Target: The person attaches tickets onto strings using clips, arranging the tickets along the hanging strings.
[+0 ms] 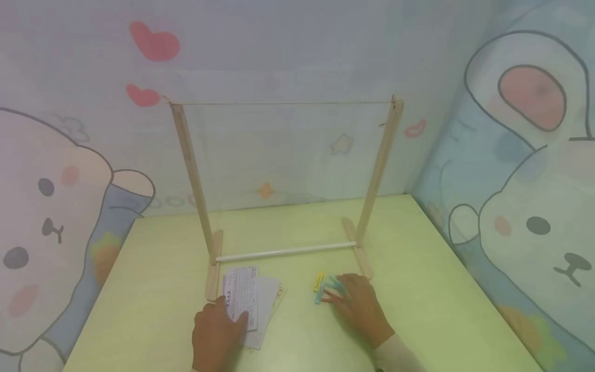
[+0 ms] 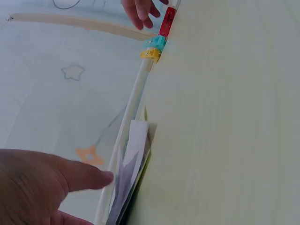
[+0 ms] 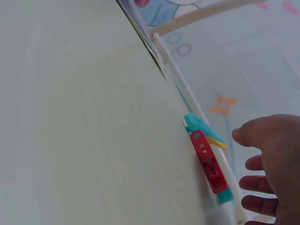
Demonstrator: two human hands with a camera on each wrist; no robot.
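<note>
Papers (image 1: 244,294) overlap, nearer the left edge of the table (image 1: 432,289). Left hand (image 1: 216,330) over them: thumb straight, gripping nothing, perhaps steadying. Clips (image 1: 319,293) huddle nearer the right edge, likely for easy reach; right hand (image 1: 360,305) just beside, fingers loosely parted, holding none.

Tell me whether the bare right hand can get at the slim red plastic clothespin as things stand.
Likely yes: the bare right hand looks empty and is close beside the slim red plastic clothespin, with nothing visible blocking the way.
</note>
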